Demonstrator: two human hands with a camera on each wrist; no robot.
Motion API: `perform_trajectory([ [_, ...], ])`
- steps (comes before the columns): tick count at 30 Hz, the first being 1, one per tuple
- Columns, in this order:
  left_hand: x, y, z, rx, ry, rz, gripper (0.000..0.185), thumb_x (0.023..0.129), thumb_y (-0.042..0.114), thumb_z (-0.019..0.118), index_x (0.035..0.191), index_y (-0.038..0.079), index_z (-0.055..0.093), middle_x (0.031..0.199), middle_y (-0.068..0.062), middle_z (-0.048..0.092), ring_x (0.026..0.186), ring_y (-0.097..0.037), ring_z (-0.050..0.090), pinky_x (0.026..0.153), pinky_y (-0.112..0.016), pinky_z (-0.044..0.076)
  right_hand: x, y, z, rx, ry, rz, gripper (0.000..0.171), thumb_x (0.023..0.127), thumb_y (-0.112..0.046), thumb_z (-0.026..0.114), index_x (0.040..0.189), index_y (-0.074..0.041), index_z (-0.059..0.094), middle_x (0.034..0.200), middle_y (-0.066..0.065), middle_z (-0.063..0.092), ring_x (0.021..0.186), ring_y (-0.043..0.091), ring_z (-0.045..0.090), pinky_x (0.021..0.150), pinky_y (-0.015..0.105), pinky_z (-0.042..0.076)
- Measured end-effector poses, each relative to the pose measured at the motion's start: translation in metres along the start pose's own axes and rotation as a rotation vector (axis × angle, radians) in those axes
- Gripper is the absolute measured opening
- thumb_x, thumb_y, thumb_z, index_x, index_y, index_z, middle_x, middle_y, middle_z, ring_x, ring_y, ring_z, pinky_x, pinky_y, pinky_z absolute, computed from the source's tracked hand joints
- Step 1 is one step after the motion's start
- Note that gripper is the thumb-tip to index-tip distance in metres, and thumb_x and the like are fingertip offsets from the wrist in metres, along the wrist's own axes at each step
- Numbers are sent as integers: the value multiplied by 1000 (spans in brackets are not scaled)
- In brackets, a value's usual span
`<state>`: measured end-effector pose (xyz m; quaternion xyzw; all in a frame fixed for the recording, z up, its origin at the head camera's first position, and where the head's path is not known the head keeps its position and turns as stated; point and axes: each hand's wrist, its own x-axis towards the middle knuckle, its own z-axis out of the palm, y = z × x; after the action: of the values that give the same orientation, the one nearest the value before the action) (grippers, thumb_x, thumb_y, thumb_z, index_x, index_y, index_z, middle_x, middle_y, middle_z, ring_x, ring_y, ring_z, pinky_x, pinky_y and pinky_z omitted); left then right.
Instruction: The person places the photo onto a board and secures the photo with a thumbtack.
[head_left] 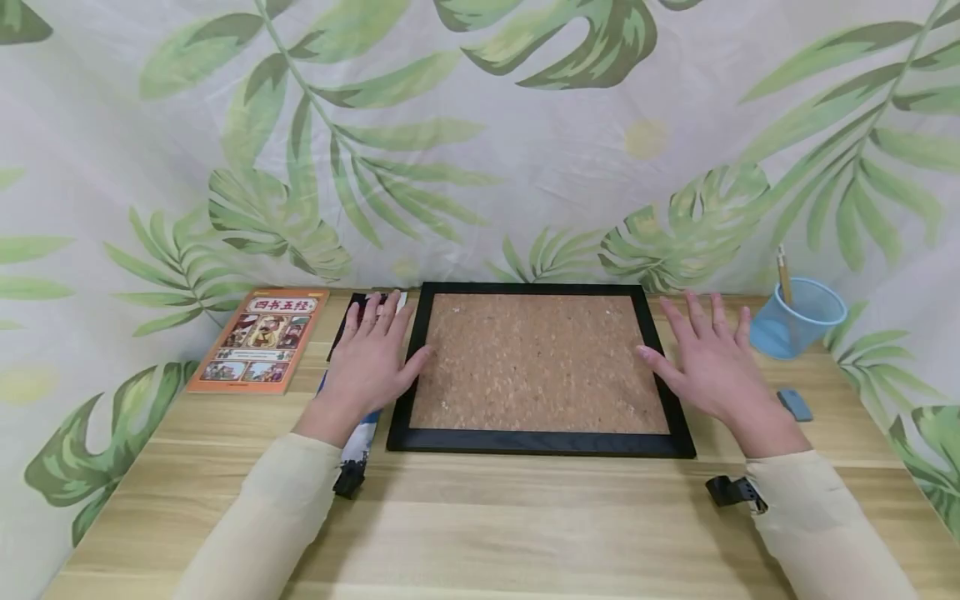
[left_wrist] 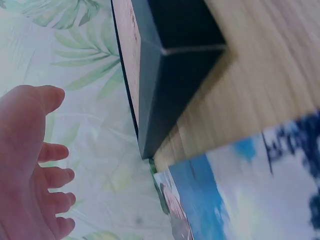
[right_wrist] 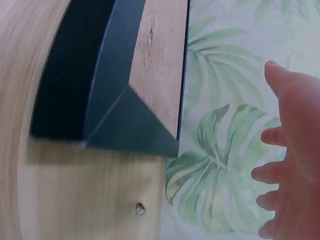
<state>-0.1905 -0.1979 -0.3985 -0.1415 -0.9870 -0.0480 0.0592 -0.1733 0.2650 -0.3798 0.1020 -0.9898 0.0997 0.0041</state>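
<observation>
Hands lay flat with fingers relaxed, the left hand (head_left: 369, 357) and right hand (head_left: 708, 358) flanking the black-framed cork board (head_left: 537, 365) on the wooden table (head_left: 480, 517). Leaf-print cloth (head_left: 480, 150) walled the space. A blue-printed sheet (head_left: 352, 454) sat mostly hidden under the left forearm.

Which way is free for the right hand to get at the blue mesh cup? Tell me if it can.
Probably yes. The right hand lies open beside the cork board, and the blue mesh cup stands just beyond it to the right. Only bare table lies between them; the small grey block sits nearer, off that line.
</observation>
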Motion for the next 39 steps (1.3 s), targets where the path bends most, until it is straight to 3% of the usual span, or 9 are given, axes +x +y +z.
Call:
perform_trajectory([
  [8,-5,-14,-4,-98,119,23,62,109,34,60,158,-2,47,162,-27,51,152,-48,47,124,-64,38,-3,20,-1,142,39,-36,84,111,-55,51,170,1,26,175,34,18,157,65,18,123,79,19],
  [10,-6,-18,-5,-134,133,9,59,109,31,60,156,-3,49,154,-28,58,135,-49,61,110,-64,51,-3,23,-1,196,44,-33,80,112,-49,53,169,1,27,174,35,23,154,64,26,121,78,26],
  [12,-6,-23,-7,-184,124,-17,57,109,29,59,155,-2,49,127,-29,72,103,-47,73,84,-60,59,-3,28,0,238,42,-17,76,113,-45,52,168,2,29,170,37,29,150,64,35,117,77,33],
  [14,-7,-28,-9,-233,109,-49,54,110,29,57,155,-1,50,104,-26,75,75,-40,71,63,-52,55,-3,33,2,262,44,3,70,114,-43,50,165,3,35,163,39,40,142,63,46,113,76,39],
  [16,-8,-34,-11,-267,99,-83,50,111,29,55,153,1,52,97,-22,77,66,-32,68,58,-46,49,-3,38,4,276,38,24,66,115,-43,48,162,3,41,156,41,48,135,64,53,108,75,43],
  [21,-11,-47,-13,-311,74,-169,48,111,29,54,150,1,57,125,-20,78,98,-34,76,80,-52,58,-3,49,11,300,30,48,57,115,-39,49,149,7,56,147,37,59,127,63,58,104,73,48],
  [25,-11,-58,-11,-350,20,-221,52,111,30,54,152,-2,54,129,-24,74,115,-42,72,95,-60,56,-1,60,16,296,32,53,48,113,-32,54,138,9,63,138,35,66,119,58,65,100,69,52],
  [34,-7,-80,-2,-414,-60,-294,58,109,29,59,154,-6,49,144,-32,60,130,-51,59,104,-66,49,1,83,25,260,48,3,28,104,-15,70,115,10,73,99,22,75,87,31,68,76,41,54],
  [39,-4,-86,2,-377,-104,-306,64,108,31,64,154,-10,47,151,-36,52,135,-56,53,109,-69,46,0,89,28,255,15,6,24,102,-13,73,111,9,75,96,18,74,86,27,67,76,39,53],
])
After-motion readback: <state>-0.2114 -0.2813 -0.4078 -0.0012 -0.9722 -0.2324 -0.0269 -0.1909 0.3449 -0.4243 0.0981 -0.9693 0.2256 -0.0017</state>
